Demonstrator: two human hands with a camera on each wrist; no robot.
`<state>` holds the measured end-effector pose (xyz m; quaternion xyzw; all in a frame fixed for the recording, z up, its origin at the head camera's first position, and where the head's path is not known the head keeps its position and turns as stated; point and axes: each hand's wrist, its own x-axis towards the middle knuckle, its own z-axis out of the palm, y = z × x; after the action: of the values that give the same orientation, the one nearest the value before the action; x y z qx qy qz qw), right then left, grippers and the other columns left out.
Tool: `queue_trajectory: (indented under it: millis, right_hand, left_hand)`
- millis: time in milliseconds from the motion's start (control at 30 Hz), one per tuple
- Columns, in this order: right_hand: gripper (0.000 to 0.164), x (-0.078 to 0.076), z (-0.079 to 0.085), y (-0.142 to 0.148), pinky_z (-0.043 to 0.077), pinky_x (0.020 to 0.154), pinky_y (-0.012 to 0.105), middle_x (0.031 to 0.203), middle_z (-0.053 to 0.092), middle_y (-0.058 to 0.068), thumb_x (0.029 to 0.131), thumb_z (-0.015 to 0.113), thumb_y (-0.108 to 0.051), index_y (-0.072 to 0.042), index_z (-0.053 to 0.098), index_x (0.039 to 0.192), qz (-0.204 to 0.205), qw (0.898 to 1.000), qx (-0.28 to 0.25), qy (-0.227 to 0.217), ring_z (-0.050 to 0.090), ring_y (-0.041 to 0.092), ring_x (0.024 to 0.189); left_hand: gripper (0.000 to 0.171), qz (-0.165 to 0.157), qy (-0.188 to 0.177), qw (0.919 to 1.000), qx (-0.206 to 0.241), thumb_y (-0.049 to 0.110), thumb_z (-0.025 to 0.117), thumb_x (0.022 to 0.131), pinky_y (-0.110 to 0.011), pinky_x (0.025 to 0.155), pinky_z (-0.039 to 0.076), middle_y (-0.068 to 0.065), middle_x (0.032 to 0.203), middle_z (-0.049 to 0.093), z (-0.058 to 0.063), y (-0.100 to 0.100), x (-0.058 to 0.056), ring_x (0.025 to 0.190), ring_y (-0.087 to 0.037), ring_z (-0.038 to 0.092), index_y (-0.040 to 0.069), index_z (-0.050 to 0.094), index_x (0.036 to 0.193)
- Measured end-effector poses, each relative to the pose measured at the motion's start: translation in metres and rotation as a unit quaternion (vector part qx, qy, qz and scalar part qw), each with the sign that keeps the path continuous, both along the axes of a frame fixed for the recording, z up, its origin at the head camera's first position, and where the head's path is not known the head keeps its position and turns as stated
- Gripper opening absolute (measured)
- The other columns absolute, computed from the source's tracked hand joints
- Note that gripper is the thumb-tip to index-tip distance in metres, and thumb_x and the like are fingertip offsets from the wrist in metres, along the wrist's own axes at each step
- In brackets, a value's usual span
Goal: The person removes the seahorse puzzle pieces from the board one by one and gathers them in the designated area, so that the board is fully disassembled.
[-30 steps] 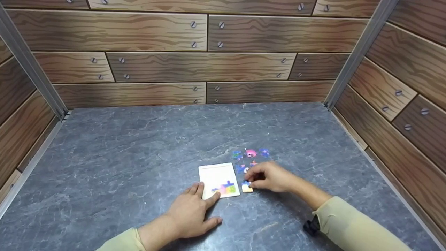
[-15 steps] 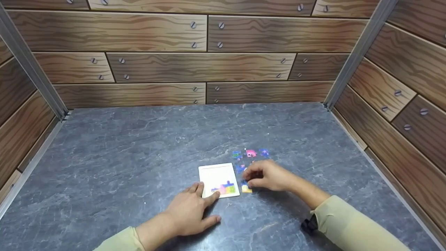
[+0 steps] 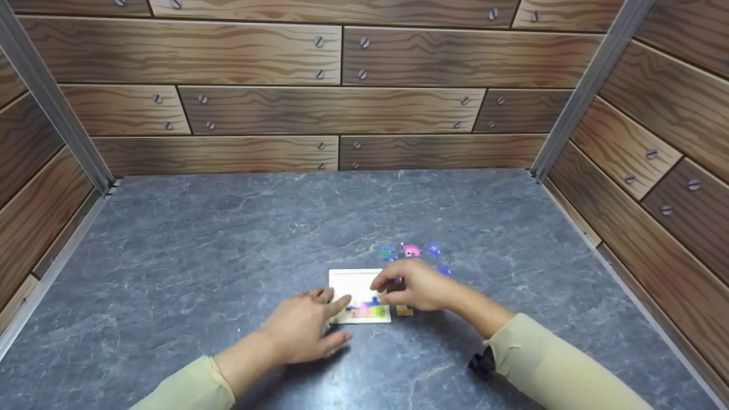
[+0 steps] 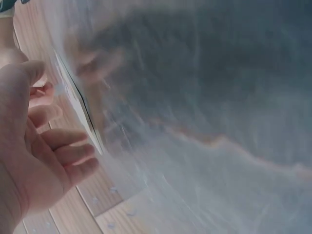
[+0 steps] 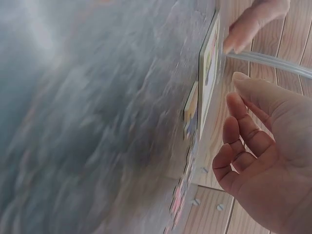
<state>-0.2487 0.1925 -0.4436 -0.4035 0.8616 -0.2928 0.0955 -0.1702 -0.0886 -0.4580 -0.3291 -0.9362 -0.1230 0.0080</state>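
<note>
Fingers of my left hand [image 3: 299, 324] lie at the left edge of a white puzzle board [image 3: 353, 282], and its index finger reaches over the board. Joined colourful puzzle pieces [image 3: 367, 309] fill part of the board's lower area. My right hand [image 3: 418, 285] hovers over the board's right edge with bent fingers. Thumb and index finger are close together in the right wrist view, and I cannot tell whether a piece is between them. Just right of the board is a yellow puzzle piece [image 3: 405, 311], partly hidden under that hand.
Behind the right hand lie loose pieces: a green-blue piece [image 3: 388, 253], a pink piece [image 3: 411, 250] and a blue piece [image 3: 433, 249]. Another blue piece [image 3: 443, 270] peeks out beside the wrist. Wood-patterned walls [image 3: 256, 108] enclose the grey marbled tabletop [image 3: 228, 239].
My right hand has moved left from the loose pieces to over the board's right edge. My left hand has shifted slightly up and left, its index finger raised off the joined pieces.
</note>
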Motion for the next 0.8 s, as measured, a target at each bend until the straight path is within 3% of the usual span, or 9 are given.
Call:
queue_trajectory:
  millis: [200, 433, 800]
  right_hand:
    - [0.027, -0.002, -0.001, -0.013, 0.058, 0.092, 0.04, 0.11, 0.077, 0.002, 0.091, 0.085, -0.012, -0.008, 0.08, 0.117, 0.017, 1.0, 0.02, -0.009, 0.071, 0.02, 0.101]
    - [0.035, -0.004, -0.003, -0.021, 0.057, 0.087, 0.033, 0.108, 0.076, 0.004, 0.088, 0.088, -0.017, -0.008, 0.08, 0.121, 0.039, 0.999, 0.037, -0.001, 0.069, 0.019, 0.098]
    - [0.038, -0.007, -0.002, -0.025, 0.053, 0.082, 0.028, 0.106, 0.074, 0.003, 0.088, 0.089, -0.018, -0.01, 0.079, 0.124, 0.052, 0.996, 0.071, 0.007, 0.066, 0.017, 0.092]
  left_hand:
    - [0.066, -0.008, -0.031, 0.9992, 0.023, 0.05, 0.067, 0.1, -0.061, 0.108, 0.049, -0.024, 0.151, 0.057, -0.001, -0.011, -0.02, 0.138, -0.046, 0.054, 0.011, 0.059, 0.153]
    - [0.064, -0.009, -0.079, 0.9968, 0.006, 0.047, 0.068, 0.102, -0.063, 0.114, 0.043, -0.019, 0.159, 0.05, -0.002, -0.018, -0.039, 0.147, -0.046, 0.045, 0.013, 0.057, 0.155]
    - [0.062, -0.021, -0.094, 0.9954, 0.003, 0.045, 0.07, 0.102, -0.062, 0.114, 0.043, -0.015, 0.16, 0.05, -0.002, -0.021, -0.048, 0.149, -0.044, 0.043, 0.014, 0.059, 0.154]
